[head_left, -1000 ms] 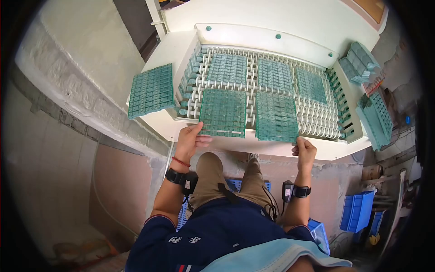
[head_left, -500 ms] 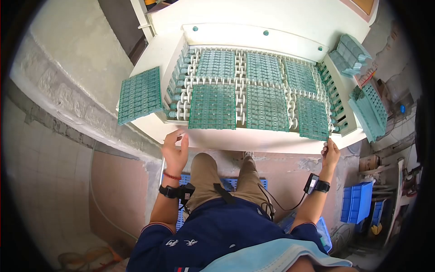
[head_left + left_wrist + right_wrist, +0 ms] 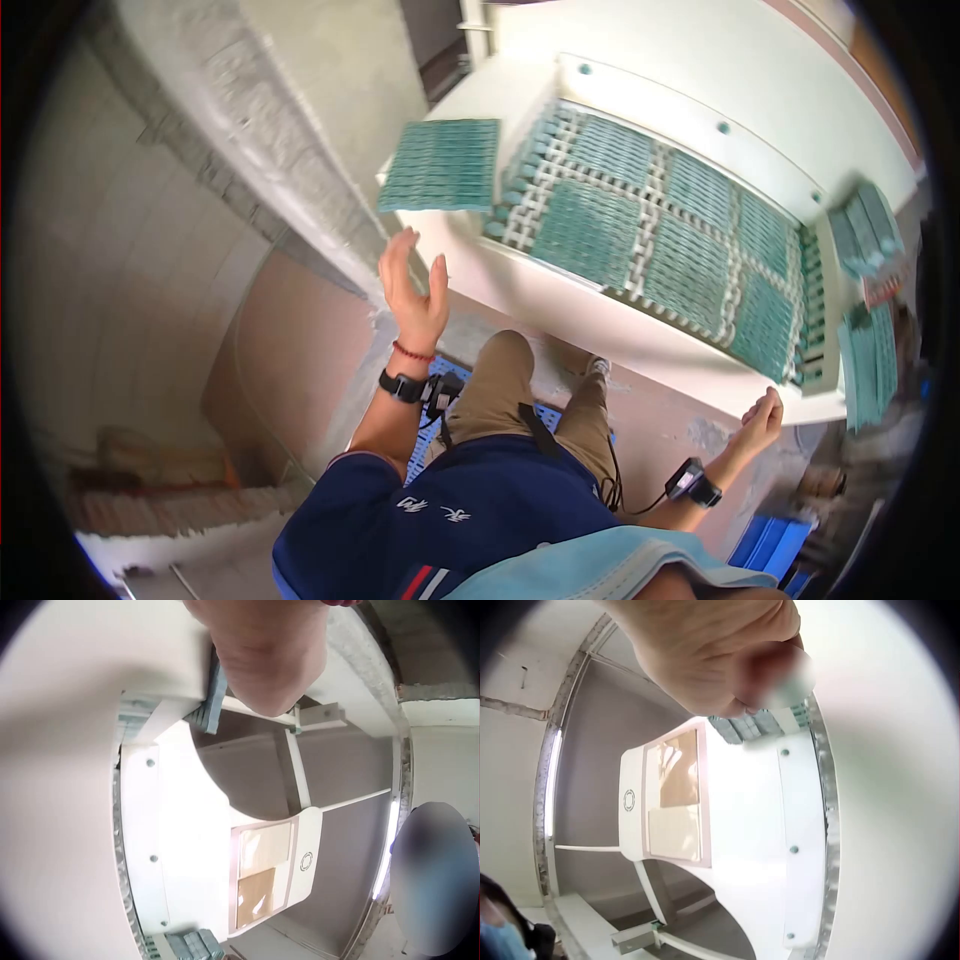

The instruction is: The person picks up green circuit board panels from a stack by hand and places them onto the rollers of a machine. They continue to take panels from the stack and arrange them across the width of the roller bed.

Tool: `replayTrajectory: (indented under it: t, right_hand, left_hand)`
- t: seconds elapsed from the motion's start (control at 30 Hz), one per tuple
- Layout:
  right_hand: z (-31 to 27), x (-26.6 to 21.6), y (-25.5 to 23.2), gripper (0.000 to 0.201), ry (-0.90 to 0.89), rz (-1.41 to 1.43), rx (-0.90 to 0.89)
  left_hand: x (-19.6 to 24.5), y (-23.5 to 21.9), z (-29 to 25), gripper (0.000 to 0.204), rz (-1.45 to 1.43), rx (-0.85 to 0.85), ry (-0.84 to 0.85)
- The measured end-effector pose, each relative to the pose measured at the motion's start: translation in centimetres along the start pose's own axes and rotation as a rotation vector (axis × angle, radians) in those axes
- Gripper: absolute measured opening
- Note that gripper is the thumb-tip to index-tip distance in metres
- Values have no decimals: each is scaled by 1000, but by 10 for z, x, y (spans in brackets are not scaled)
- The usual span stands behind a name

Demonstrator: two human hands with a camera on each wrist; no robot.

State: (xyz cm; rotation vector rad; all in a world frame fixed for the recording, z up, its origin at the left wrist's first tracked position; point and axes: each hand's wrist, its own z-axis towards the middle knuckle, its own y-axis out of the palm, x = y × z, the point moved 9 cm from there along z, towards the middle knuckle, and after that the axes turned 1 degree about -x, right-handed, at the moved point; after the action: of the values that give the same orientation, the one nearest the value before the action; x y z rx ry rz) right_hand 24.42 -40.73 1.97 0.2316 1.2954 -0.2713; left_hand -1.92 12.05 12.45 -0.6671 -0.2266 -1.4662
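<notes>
left hand: i see my left hand (image 3: 412,290) raised in the air, fingers straight and a little spread, holding nothing.
loose panel: a green circuit panel (image 3: 440,165) lies flat on the white ledge just beyond the fingertips, apart from them; i judge it is parked off the rollers.
conveyor: the white roller machine (image 3: 600,325) carries more green panels (image 3: 690,262) in rows, to the right of those fingers.
right hand: my right hand (image 3: 758,422) sits low by the machine's near corner, fingers loosely curled; whether it touches the edge, i cannot tell.
stacks: further panels (image 3: 865,355) are piled beyond the right fingers.
in the way: the rough wall stands close on the left.
</notes>
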Motion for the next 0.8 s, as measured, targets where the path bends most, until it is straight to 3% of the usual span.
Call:
replayTrajectory:
  t: [0.03, 0.17, 0.27, 0.33, 0.43, 0.57, 0.8]
  right_hand:
    - [-5, -7, 16, 15, -17, 2, -58]
    - [-38, -21, 95, 12, 51, 81, -370]
    - [-70, -34, 154, 11, 33, 69, -625]
    - [-92, -47, 191, 12, 20, 76, -778]
    - [-122, -71, 239, 13, 9, 53, -961]
    - [-144, -101, 305, 13, -150, -42, -1113]
    - [-166, -132, 425, 28, -59, -26, -1221]
  left_hand:
    - [-9, -9, 6, 34, 6, 84, -24]
    - [-39, -24, 31, 40, 47, 164, -128]
    - [-57, -18, 42, 43, 98, 72, -163]
    - [-55, -9, 48, 45, 276, -80, -122]
    - [-46, -12, 51, 41, 266, -100, -188]
    - [-39, -13, 48, 42, 285, -84, -149]
    - [-17, -9, 42, 41, 395, -74, 25]
